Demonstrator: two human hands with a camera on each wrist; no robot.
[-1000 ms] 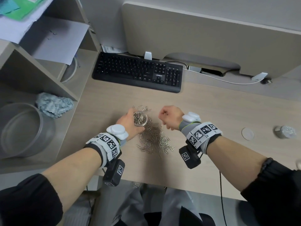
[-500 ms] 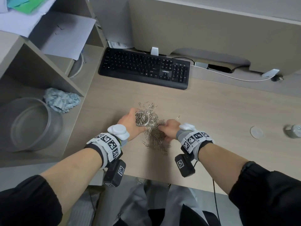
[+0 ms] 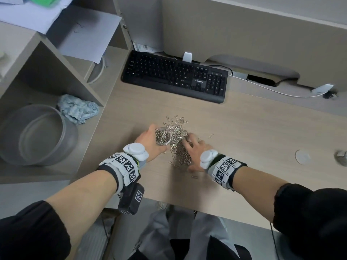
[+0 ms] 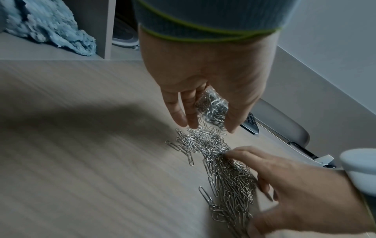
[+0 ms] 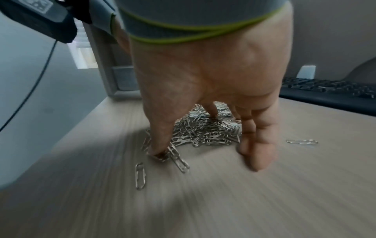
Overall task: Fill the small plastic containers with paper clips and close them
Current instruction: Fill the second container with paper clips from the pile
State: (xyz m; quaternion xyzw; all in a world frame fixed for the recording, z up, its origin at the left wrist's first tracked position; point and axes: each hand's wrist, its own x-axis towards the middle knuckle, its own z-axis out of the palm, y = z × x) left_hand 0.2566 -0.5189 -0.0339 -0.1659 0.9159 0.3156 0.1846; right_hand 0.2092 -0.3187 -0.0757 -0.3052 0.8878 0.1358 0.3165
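My left hand [image 3: 156, 139] grips a small clear plastic container [image 3: 164, 136] from the side; it is open at the top and holds many silver paper clips. In the left wrist view the container [image 4: 213, 109] shows between the thumb and fingers of my left hand [image 4: 205, 127]. A pile of paper clips [image 3: 179, 147] lies on the desk just right of it. My right hand [image 3: 187, 154] rests on the pile with fingers spread, thumb and fingertips on the desk either side of the clips [image 5: 203, 133]. A round white lid [image 3: 302, 156] lies far right, beside another small container [image 3: 340, 158].
A black keyboard [image 3: 174, 76] lies behind the pile, with a white cable [image 3: 272, 89] to its right. On the left shelf stand a large clear tub [image 3: 37, 136] and a crumpled blue cloth [image 3: 78, 109]. Stray clips [image 3: 211, 136] lie around. The desk's front edge [image 3: 187, 205] runs just below my wrists.
My right hand has come down from a closed fist beside the container onto the pile, and its fingers have spread. The left hand keeps hold of the container.
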